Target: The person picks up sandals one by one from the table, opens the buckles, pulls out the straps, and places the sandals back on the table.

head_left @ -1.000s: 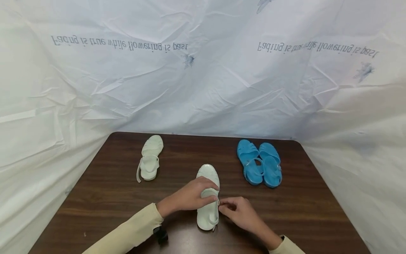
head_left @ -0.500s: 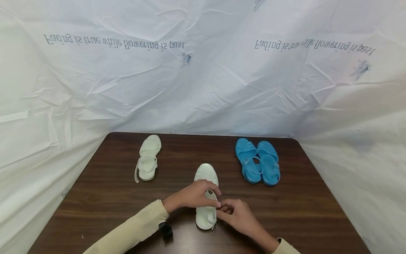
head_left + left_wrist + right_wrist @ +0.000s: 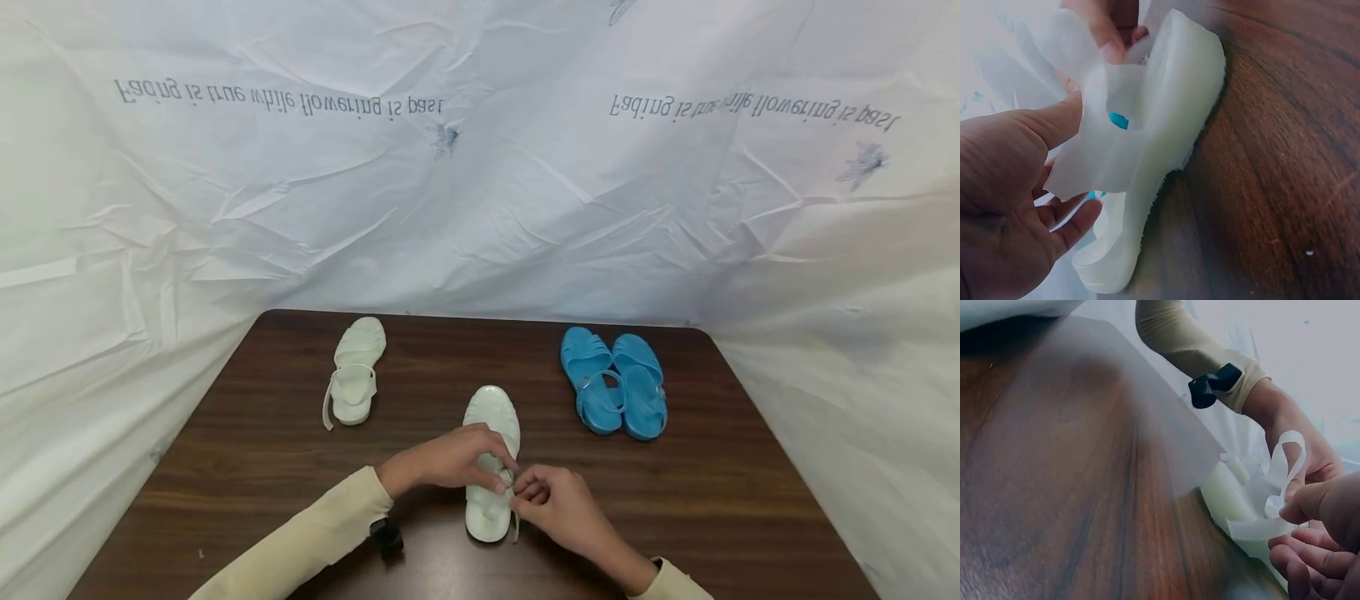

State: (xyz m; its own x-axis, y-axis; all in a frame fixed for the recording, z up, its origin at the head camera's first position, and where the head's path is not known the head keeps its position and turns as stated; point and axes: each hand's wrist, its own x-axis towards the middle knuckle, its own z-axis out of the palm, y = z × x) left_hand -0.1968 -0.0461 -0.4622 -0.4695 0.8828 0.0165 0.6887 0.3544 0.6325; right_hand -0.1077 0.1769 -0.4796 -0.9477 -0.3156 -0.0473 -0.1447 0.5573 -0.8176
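A white sandal [image 3: 491, 408] lies sole down on the dark table, toe pointing away from me. My left hand [image 3: 461, 458] reaches across its middle from the left, thumb and fingers pinching the ankle strap by the buckle [image 3: 505, 477]. From the right, my right hand [image 3: 558, 507] pinches at the same strap, thumb against fingertips. In the right wrist view a raised strap loop [image 3: 1297, 447] stands up beside the right thumb. The left wrist view shows the sandal's pale sole edge [image 3: 1191, 94] along the wood. Fingers partly hide the buckle.
Another white sandal [image 3: 360, 346], its strap hanging loose, lies at the back left. Two blue sandals [image 3: 637, 392] stand side by side at the back right. White printed sheeting [image 3: 480, 233] rises behind the brown table [image 3: 712, 467] and along its sides.
The buckle now shows between my hands, and the strap's end sticks out right of the heel. My left thumb and fingers have shifted on the strap; the right hand stays close beside them.
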